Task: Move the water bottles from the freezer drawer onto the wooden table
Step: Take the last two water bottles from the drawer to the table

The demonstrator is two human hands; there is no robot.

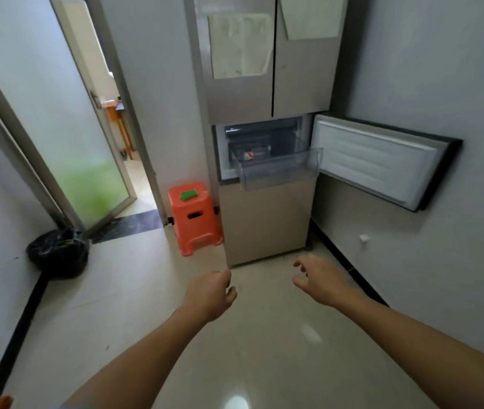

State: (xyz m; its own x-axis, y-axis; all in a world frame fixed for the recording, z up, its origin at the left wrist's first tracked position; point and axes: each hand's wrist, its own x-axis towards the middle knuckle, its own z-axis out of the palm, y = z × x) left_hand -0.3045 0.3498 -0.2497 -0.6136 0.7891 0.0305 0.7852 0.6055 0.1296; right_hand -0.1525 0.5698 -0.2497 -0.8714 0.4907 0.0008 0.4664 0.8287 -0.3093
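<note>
Two bare forearms reach forward over a glossy pale floor. The left hand (pixel 214 293) and the right hand (pixel 320 280) are both empty, fingers loosely curled, gripping nothing. Farther off, a black rubbish bag (pixel 58 252) sits by the left wall. An orange stool (pixel 195 219) stands just beside a beige fridge (pixel 264 225). The freezer door (pixel 382 160) is swung open to the right, and the clear freezer drawer (pixel 279 171) is pulled out. Something red-marked (pixel 249 155) lies inside, too blurred to confirm as a water bottle.
</note>
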